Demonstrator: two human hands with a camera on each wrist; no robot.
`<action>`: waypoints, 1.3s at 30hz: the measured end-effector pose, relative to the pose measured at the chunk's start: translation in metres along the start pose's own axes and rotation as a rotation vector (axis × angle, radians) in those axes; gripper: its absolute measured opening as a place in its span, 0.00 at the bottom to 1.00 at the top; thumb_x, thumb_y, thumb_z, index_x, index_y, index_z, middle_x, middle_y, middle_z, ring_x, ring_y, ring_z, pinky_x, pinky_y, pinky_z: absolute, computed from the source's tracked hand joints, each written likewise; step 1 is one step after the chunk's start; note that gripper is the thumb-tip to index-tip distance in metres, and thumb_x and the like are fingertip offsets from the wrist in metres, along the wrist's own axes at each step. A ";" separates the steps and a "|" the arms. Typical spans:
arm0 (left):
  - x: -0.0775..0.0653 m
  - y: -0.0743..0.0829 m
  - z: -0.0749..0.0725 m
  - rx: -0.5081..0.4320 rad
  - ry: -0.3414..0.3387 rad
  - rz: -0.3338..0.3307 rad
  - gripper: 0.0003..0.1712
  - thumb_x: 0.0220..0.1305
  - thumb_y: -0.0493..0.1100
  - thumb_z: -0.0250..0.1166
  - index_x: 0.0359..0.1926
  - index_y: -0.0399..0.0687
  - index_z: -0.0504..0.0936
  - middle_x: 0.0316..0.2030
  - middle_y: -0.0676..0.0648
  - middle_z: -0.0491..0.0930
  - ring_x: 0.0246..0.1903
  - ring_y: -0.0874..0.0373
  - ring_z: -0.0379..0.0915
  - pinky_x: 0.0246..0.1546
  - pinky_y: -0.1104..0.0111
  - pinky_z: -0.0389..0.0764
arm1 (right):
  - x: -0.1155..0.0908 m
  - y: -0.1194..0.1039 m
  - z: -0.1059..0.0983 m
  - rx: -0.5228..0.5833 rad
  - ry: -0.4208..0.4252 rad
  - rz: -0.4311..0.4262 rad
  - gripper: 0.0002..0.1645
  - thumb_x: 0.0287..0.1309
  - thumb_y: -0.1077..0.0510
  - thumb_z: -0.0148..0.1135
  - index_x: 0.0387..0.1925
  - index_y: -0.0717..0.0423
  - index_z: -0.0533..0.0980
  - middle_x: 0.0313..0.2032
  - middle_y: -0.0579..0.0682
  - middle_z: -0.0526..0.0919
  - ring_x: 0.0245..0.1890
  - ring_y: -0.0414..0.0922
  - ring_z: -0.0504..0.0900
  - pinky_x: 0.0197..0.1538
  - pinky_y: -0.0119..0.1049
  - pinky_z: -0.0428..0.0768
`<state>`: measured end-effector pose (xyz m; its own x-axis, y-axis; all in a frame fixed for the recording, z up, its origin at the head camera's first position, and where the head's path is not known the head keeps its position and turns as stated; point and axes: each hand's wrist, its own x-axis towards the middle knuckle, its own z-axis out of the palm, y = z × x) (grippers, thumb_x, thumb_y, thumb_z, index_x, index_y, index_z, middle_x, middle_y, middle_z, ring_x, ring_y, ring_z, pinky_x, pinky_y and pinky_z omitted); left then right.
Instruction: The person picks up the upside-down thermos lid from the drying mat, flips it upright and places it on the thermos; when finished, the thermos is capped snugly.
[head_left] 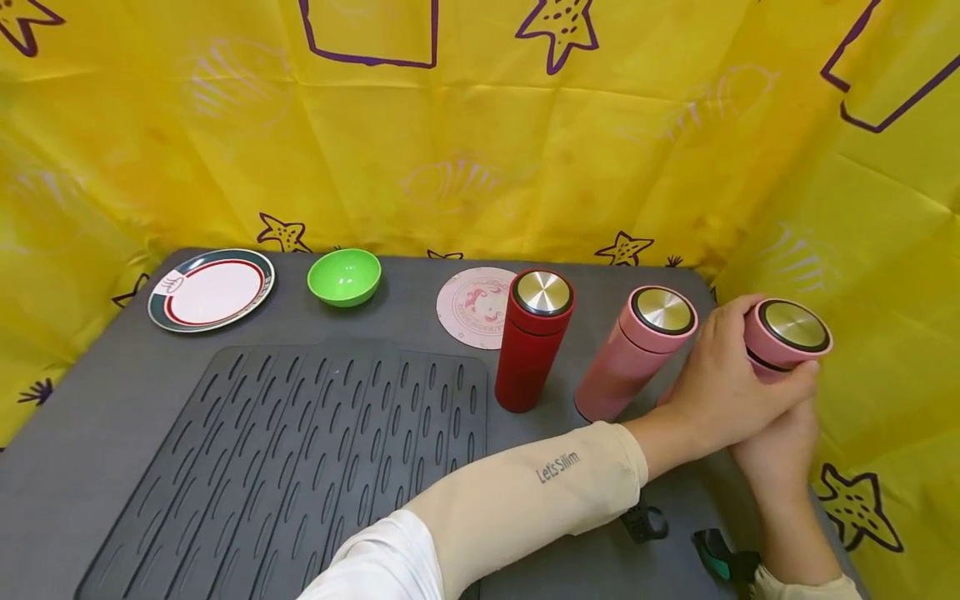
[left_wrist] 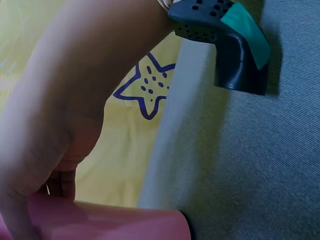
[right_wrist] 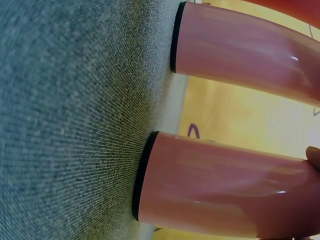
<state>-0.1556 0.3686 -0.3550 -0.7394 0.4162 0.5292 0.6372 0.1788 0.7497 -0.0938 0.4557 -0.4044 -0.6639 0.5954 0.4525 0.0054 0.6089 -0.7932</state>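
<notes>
At the right end of the table stands a pink thermos bottle [head_left: 768, 337] with a round metallic lid top. My left hand [head_left: 716, 392] reaches across to its top, fingers behind the lid and thumb along the front. A dark ring shows under the lid's edge. Lower down, my right hand [head_left: 783, 450] grips the bottle's body, partly hidden behind the left. The left wrist view catches the right hand [left_wrist: 65, 135] against the pink body [left_wrist: 120, 220]. In the right wrist view the held bottle's base [right_wrist: 170, 182] meets the table, with a fingertip [right_wrist: 314, 156] at its side.
Left of my hands stand a second pink thermos [head_left: 630, 358] and a red thermos [head_left: 528, 358]. Behind the red one lies a round pink mat [head_left: 465, 308]. A green bowl [head_left: 345, 279], a rimmed plate [head_left: 213, 292] and a grey ridged mat [head_left: 300, 467] are further left. Yellow cloth [head_left: 480, 150] hangs behind.
</notes>
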 end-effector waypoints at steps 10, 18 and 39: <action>0.001 0.005 0.003 0.050 0.025 -0.070 0.52 0.49 0.63 0.74 0.67 0.52 0.57 0.59 0.53 0.61 0.50 0.71 0.62 0.48 0.86 0.60 | 0.002 0.000 -0.001 -0.099 -0.015 0.011 0.35 0.48 0.63 0.69 0.58 0.69 0.70 0.44 0.53 0.77 0.41 0.28 0.68 0.47 0.23 0.65; -0.001 0.000 0.000 -0.004 -0.014 -0.020 0.48 0.56 0.58 0.72 0.69 0.50 0.56 0.60 0.52 0.64 0.54 0.70 0.62 0.51 0.85 0.60 | 0.001 -0.003 -0.001 -0.107 -0.024 0.049 0.39 0.49 0.63 0.69 0.63 0.65 0.67 0.50 0.59 0.76 0.45 0.37 0.69 0.51 0.23 0.64; 0.005 0.009 -0.005 0.095 -0.056 -0.105 0.55 0.47 0.66 0.75 0.67 0.51 0.55 0.57 0.51 0.59 0.48 0.69 0.61 0.46 0.86 0.60 | 0.004 -0.003 -0.003 -0.109 -0.041 0.000 0.30 0.50 0.63 0.68 0.54 0.71 0.72 0.41 0.54 0.79 0.37 0.32 0.69 0.42 0.26 0.65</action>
<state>-0.1547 0.3680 -0.3437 -0.7913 0.4394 0.4252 0.5770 0.3064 0.7571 -0.0947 0.4575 -0.3987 -0.6938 0.5749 0.4338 0.0852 0.6636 -0.7432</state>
